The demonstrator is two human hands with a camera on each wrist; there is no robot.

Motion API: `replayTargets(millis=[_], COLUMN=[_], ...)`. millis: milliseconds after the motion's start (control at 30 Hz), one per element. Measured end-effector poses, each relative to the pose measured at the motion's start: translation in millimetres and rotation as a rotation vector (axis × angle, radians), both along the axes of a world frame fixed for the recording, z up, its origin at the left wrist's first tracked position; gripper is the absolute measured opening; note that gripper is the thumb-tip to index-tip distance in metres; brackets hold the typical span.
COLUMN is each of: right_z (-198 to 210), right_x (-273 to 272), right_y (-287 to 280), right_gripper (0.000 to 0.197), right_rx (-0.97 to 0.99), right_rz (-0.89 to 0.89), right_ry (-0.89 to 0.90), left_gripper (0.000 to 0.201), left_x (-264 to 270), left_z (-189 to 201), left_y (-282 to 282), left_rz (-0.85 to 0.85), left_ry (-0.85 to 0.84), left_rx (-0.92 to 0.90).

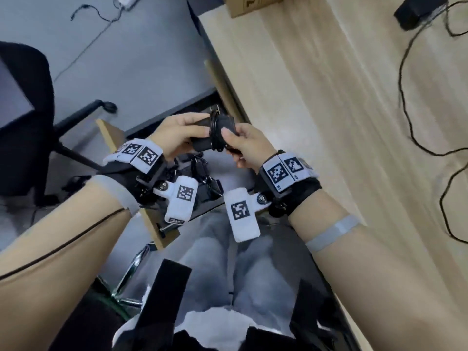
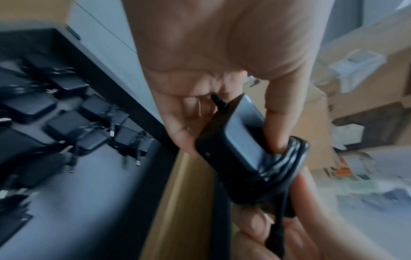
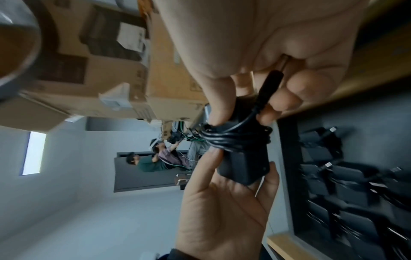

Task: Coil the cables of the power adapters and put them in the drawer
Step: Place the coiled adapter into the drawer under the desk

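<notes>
The pale wooden bench (image 1: 316, 102) fills the right side of the head view. On its far right corner lies a second black adapter (image 1: 417, 11), and its loose cable (image 1: 410, 97) snakes down the bench top, uncoiled. A cardboard box (image 1: 253, 5) sits at the bench's far edge. To the left stands a black office chair (image 1: 27, 117) on the grey floor (image 1: 121, 54). Under the bench edge the drawer (image 2: 106, 73) stands open, its grey bottom crowded with black adapters (image 2: 66, 123) already wound up.

Above the open drawer, both hands meet on one black power adapter (image 2: 233, 140). The left hand (image 1: 174, 135) grips the adapter's body, thumb on one side and fingers (image 2: 177, 133) on the other. The cable is coiled (image 3: 235, 139) in several turns around the adapter's far end. The right hand (image 1: 247, 145) pinches that wound end, and its curled fingers (image 3: 286, 98) hold the cable's barrel plug (image 3: 270, 82).
</notes>
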State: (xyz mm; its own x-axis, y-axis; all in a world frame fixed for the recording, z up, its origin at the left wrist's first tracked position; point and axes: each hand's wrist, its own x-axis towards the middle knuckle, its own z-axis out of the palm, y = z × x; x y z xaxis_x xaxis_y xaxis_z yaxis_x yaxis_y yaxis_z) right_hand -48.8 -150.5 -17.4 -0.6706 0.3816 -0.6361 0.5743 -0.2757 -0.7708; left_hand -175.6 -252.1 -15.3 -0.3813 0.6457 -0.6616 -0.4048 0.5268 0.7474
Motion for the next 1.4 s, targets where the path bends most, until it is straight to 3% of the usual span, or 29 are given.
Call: replayTargets(millis=[200, 333, 500, 667, 933, 1033, 1200, 1300, 1400], right_z=[-84.0, -145.2, -198.8, -226.2, -226.1, -216.8, -186.1, -159.2, -121.0], right_x=[-25.1, -38.0, -52.4, -53.2, -54.8, -57.4, -66.3, -73.5, -77.1], right_y=[-32.2, -28.9, -12.1, 3.0, 2.0, 4.2, -2.6, -6.1, -3.9], right_gripper=[0.032, 0.02, 0.04, 0.039, 0.036, 0.043, 0.059, 0.052, 0.045], right_rx=[-0.044, 0.013, 0.129, 0.174, 0.029, -0.024, -0.072, -0.124, -0.178], right_rz=[-0.025, -0.136, -0.156, -0.07, -0.193, -0.186, -0.174, -0.179, -0.221], right_ry=[-0.241, -0.335, -0.449, -0.499, -0.44, -0.46, -0.462, -0.388, -0.294], left_gripper=[0.032, 0.041, 0.041, 0.037, 0.053, 0.06, 0.045, 0.027, 0.024], left_x=[-7.5, -7.8, -14.2, -15.1, -11.8, -12.1, -30.3, -48.0, -60.4], left_z=[-88.9, -139.8, -177.4, -203.2, -194.8, -183.2, -157.3, -125.0, -86.1], left_y=[-29.3, -22.7, -10.7, -10.7, -2.3, -1.6, -10.0, -11.6, -1.8], left_rz=[0.233, 0.268, 0.326, 0.386, 0.297, 0.199, 0.143, 0.051, 0.015], left_ry=[-0.081, -0.147, -0.271, -0.343, -0.402, -0.404, -0.376, -0.306, -0.246], left_rx=[-0.142, -0.196, -0.195, -0.148, -0.142, -0.129, -0.13, -0.063, 0.015])
